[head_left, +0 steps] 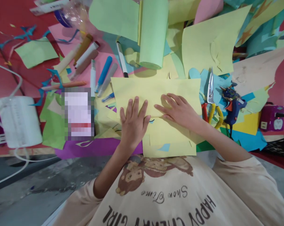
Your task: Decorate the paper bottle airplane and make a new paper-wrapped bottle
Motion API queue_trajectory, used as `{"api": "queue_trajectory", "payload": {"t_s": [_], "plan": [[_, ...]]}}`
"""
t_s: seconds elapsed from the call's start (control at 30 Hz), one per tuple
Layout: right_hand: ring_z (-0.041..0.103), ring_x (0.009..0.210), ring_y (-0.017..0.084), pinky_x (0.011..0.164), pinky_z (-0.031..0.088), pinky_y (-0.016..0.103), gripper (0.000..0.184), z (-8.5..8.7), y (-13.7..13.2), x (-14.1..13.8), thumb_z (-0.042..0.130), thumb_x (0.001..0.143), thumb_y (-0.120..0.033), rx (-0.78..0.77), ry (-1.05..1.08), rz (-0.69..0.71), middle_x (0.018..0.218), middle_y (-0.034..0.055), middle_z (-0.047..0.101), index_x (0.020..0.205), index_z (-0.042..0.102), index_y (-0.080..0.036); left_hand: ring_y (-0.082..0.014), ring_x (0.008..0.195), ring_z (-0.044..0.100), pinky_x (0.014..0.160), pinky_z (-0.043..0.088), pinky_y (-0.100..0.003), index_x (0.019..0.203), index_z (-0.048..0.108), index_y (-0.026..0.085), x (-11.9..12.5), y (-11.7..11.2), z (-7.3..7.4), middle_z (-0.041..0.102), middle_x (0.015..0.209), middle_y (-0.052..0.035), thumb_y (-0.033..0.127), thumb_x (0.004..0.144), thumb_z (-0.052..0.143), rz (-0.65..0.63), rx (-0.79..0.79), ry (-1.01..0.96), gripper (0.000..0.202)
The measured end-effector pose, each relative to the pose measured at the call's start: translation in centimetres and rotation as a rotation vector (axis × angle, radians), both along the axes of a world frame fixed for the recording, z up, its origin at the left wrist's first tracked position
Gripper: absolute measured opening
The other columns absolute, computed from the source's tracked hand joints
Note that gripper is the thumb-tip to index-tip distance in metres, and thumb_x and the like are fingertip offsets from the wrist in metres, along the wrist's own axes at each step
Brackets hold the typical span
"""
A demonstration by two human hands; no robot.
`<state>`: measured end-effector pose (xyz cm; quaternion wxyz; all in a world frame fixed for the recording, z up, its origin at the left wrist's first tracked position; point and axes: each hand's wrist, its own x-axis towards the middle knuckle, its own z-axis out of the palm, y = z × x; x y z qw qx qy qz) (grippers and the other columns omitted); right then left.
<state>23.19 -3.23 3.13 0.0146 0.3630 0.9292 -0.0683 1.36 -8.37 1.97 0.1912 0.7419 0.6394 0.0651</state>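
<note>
A folded yellow paper sheet point(156, 91) lies in front of me on a cluttered work surface. My left hand point(132, 121) lies flat on its near edge, fingers stretched out and slightly apart. My right hand point(177, 108) also presses flat on the sheet, fingers pointing left along the fold. Neither hand holds anything. Another yellow sheet point(170, 138) lies under and nearer than the folded one.
A green paper roll point(152, 34) stands behind the sheet. Scissors with red and yellow handles point(210, 97) and a blue glue gun point(232, 105) lie to the right. Markers and pens point(102, 75) lie to the left. A white spool of cord point(18, 121) sits far left.
</note>
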Motion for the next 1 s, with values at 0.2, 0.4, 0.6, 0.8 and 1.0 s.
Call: {"api": "queue_trajectory", "payload": {"t_s": [0.2, 0.4, 0.6, 0.8, 1.0], "plan": [[0.047, 0.138, 0.034, 0.104, 0.046, 0.048, 0.045, 0.0, 0.1, 0.0, 0.032, 0.106, -0.04, 0.007, -0.013, 0.005, 0.15, 0.0174, 0.051, 0.144, 0.051, -0.026, -0.0359, 0.156, 0.024, 0.122, 0.018, -0.068, 0.155, 0.039, 0.024, 0.2, 0.0, 0.0, 0.027, 0.166, -0.0156, 0.037, 0.105, 0.036, 0.0, -0.015, 0.006, 0.052], [0.046, 0.138, 0.034, 0.105, 0.045, 0.049, 0.045, -0.1, 0.0, -0.1, 0.033, 0.106, -0.04, -0.007, -0.004, -0.01, 0.15, 0.0166, 0.05, 0.144, 0.051, -0.027, -0.0346, 0.156, 0.024, 0.123, 0.017, -0.067, 0.156, 0.038, 0.026, 0.2, 0.1, -0.2, 0.026, 0.167, -0.014, 0.038, 0.105, 0.037, 0.005, -0.023, 0.016, 0.052], [0.046, 0.139, 0.035, 0.105, 0.046, 0.05, 0.044, 0.0, 0.1, 0.0, 0.035, 0.105, -0.039, -0.026, 0.004, -0.017, 0.151, 0.0169, 0.05, 0.145, 0.051, -0.026, -0.0341, 0.157, 0.022, 0.123, 0.018, -0.068, 0.157, 0.036, 0.026, 0.2, 0.0, -0.4, 0.027, 0.166, -0.0138, 0.034, 0.105, 0.035, -0.002, 0.002, 0.012, 0.052], [0.047, 0.142, 0.035, 0.114, 0.042, 0.054, 0.042, -0.2, -1.3, -0.8, 0.039, 0.105, -0.03, 0.044, 0.032, -0.063, 0.153, 0.0171, 0.05, 0.142, 0.054, -0.02, -0.0355, 0.156, 0.021, 0.123, 0.017, -0.069, 0.157, 0.035, 0.024, 0.3, 0.1, -0.5, 0.025, 0.167, -0.0142, 0.034, 0.105, 0.035, -0.008, -0.003, 0.028, 0.053], [0.055, 0.137, 0.027, 0.116, 0.046, 0.045, 0.037, -0.6, -4.7, -2.3, 0.041, 0.103, -0.019, 0.121, 0.129, 0.036, 0.144, 0.0108, 0.063, 0.134, 0.062, -0.011, -0.0356, 0.156, 0.022, 0.123, 0.017, -0.068, 0.157, 0.035, 0.025, 0.2, 0.0, -0.7, 0.025, 0.167, -0.0139, 0.036, 0.106, 0.034, -0.008, 0.022, 0.02, 0.053]]}}
